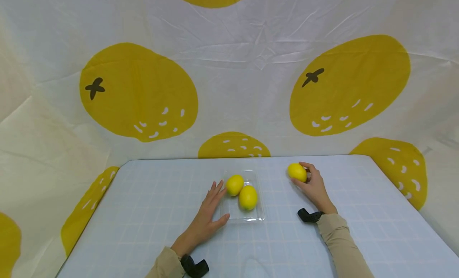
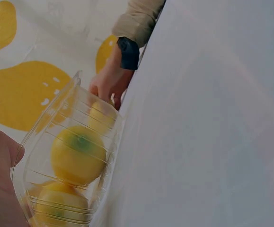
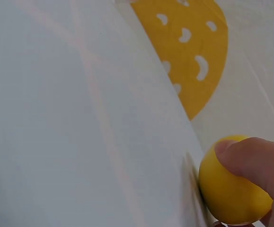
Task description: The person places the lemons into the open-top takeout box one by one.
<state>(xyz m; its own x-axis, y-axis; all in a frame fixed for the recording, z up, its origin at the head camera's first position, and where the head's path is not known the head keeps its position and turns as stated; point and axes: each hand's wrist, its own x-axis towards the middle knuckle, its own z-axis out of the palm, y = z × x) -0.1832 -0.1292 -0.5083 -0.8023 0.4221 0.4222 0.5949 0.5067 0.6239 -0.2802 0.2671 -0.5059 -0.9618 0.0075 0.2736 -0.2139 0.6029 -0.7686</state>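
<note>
A clear plastic tray (image 1: pixel 234 213) lies on the table with two yellow lemons inside, one lemon (image 1: pixel 234 185) behind the other lemon (image 1: pixel 248 197). Along the tray's left side rests my left hand (image 1: pixel 205 216), fingers straight and spread, thumb at the near left corner. In the left wrist view the thumb (image 2: pixel 2 151) touches the tray's rim. To the right of the tray, near the table's back, my right hand (image 1: pixel 316 190) grips a third lemon (image 1: pixel 297 172) between thumb and fingers. Close up, the right thumb (image 3: pixel 255 161) lies across this lemon, low over the cloth.
A pale blue checked cloth (image 1: pixel 143 214) covers the table. Behind it hangs a white curtain (image 1: pixel 244 91) printed with large yellow fruit, meeting the table's back edge. Dark wrist cameras (image 1: pixel 195 266) are strapped to both wrists.
</note>
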